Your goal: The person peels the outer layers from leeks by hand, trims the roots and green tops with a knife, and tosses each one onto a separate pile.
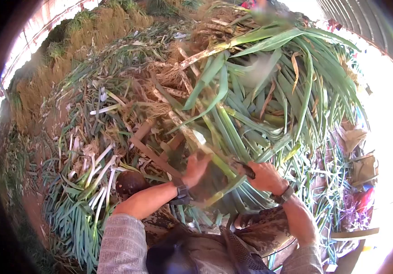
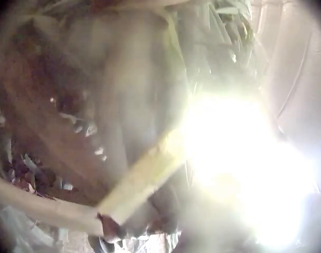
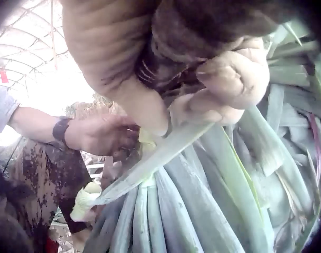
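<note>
- Background: curved roof ribs (image 3: 31, 31) stand over ground (image 1: 32, 210) littered with green leaves and pale scraps.
- Main stock: a heap of leeks (image 1: 306, 82) covers the ground ahead of the person and to the right; its leaves spread toward the right edge of the heap.
- Side stock: white-stemmed leeks (image 1: 100, 178) lie on the ground at the person's left, green leaves toward the near side.
- Workpiece: one leek (image 1: 185, 130) slants at the near edge of the heap, in front of the person, roots pointing away and leafy end toward the right hand.
- Right hand (image 1: 268, 177): fingers curled round a dark handle (image 1: 246, 170); thumb and fingertips converge, with a cut leaf (image 3: 150, 164) touching them.
- Left hand (image 1: 195, 170): fingers bent at the stalk, blurred in the head view; cannot tell whether they close round it.
- Left wrist view: glare and blur hide the finger detail.
- Arm pose: both forearms reach forward from grey sleeves (image 1: 122, 242); the hands face each other across the leek, near but apart. Dark bands circle both wrists.
- Adjacent parts: a brown bar (image 1: 153, 153) slants beyond the left wrist; patterned trousers (image 1: 265, 230) lie below the hands.
</note>
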The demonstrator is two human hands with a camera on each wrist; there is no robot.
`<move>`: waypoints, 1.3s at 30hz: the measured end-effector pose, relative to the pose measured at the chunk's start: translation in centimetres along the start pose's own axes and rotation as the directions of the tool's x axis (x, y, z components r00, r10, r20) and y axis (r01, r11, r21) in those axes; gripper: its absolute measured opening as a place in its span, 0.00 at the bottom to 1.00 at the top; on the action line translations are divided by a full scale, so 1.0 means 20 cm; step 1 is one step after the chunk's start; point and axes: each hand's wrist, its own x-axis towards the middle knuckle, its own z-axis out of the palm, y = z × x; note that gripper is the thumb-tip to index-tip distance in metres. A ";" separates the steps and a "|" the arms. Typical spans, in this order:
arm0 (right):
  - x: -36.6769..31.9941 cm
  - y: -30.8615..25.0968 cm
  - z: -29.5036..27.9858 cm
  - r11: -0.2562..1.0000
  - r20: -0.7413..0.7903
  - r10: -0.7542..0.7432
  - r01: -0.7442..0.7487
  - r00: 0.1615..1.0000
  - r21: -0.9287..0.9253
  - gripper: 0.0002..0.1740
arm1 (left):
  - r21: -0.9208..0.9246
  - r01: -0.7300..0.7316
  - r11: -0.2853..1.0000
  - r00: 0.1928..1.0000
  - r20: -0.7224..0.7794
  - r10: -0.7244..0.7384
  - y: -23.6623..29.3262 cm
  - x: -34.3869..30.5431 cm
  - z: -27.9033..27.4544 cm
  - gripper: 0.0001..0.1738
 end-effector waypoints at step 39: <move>0.43 -0.26 -0.07 0.992 0.086 -0.093 0.100 0.992 -0.081 0.16 | -0.470 0.215 0.856 0.976 0.065 -0.210 0.06 -0.05 -0.01 0.16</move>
